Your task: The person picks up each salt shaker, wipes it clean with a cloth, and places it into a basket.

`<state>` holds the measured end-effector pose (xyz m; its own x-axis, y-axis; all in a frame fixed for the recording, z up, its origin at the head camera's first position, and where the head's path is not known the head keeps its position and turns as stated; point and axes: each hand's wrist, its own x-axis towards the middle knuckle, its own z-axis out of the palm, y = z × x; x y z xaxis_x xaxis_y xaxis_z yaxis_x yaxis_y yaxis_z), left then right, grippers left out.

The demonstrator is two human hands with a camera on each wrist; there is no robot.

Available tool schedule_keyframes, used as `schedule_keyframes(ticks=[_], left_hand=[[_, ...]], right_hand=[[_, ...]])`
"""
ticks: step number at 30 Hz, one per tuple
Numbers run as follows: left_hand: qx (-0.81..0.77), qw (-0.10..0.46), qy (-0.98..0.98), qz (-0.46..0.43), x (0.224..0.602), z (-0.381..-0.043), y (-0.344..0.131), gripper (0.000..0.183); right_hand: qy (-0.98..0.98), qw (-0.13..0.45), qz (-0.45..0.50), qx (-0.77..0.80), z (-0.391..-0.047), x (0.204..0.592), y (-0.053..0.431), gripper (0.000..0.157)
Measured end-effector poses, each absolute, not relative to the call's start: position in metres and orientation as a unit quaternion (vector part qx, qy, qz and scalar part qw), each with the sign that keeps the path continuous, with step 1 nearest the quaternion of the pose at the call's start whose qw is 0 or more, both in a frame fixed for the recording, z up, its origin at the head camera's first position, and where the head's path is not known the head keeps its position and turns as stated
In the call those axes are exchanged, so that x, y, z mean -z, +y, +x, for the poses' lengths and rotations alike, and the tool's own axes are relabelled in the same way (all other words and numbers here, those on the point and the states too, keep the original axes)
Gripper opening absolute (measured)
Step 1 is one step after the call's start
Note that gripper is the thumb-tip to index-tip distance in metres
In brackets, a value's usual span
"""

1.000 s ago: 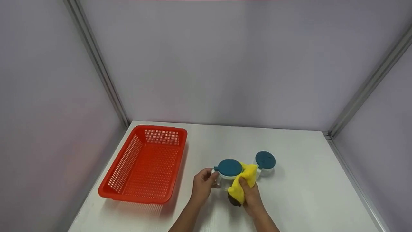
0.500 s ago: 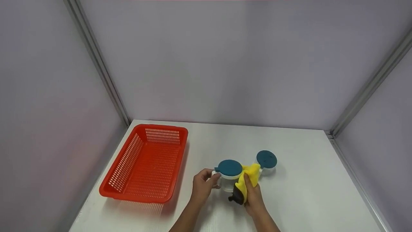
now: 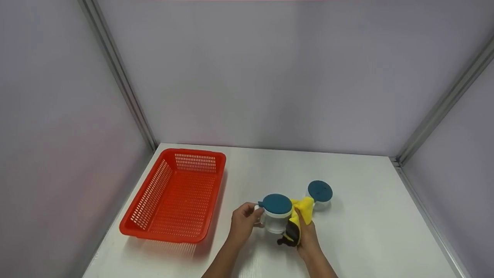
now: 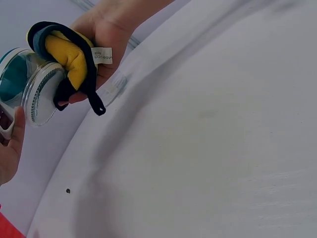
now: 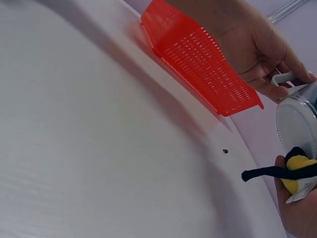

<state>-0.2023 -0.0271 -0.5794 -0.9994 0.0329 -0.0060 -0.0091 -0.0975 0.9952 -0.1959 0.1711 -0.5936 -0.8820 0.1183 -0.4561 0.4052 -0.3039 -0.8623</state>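
My left hand [image 3: 242, 224] grips the white handle [image 5: 283, 78] of a clear jar [image 3: 275, 224] with a teal lid [image 3: 277, 204]. The jar is raised over the table, its round base [image 4: 43, 99] showing in the left wrist view. With my right hand [image 3: 308, 239] I hold a bunched yellow cloth [image 3: 305, 208] against the jar's right side. The cloth has a dark edge, a hanging loop [image 4: 97, 105] and a white tag [image 4: 102, 55]. Just beyond the cloth stands a second lidded jar [image 3: 320, 192], its handle side partly hidden by the cloth.
A red perforated basket [image 3: 170, 231] stands on the left of the white table [image 3: 362, 231]. Grey panel walls enclose the table at the back and both sides. A small dark spot [image 4: 68, 191] marks the tabletop.
The cloth has shifted slightly right and folded over, showing more of its dark side. The jar in my left hand has tipped a little and come slightly lower in view.
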Motion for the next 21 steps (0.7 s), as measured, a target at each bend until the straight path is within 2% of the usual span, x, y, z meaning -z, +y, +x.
schedule_keyframes(ticks=[5, 14, 17, 21], left_hand=[[-0.74, 0.013, 0.673, 0.011, 0.581, -0.203, -0.026, 0.024], [-0.743, 0.016, 0.668, 0.027, 0.588, -0.202, -0.019, 0.022], [-0.745, 0.008, 0.666, 0.036, 0.585, -0.202, -0.018, 0.023], [-0.742, 0.0, 0.669, 0.039, 0.583, -0.203, -0.019, 0.024]], right_hand=[[0.592, 0.088, 0.226, 0.768, -0.195, 0.592, 0.172, 0.105], [0.602, 0.046, 0.226, 0.765, -0.196, 0.586, 0.172, 0.106], [0.612, 0.053, 0.208, 0.761, -0.196, 0.584, 0.173, 0.1], [0.623, 0.064, 0.171, 0.761, -0.194, 0.583, 0.174, 0.083]])
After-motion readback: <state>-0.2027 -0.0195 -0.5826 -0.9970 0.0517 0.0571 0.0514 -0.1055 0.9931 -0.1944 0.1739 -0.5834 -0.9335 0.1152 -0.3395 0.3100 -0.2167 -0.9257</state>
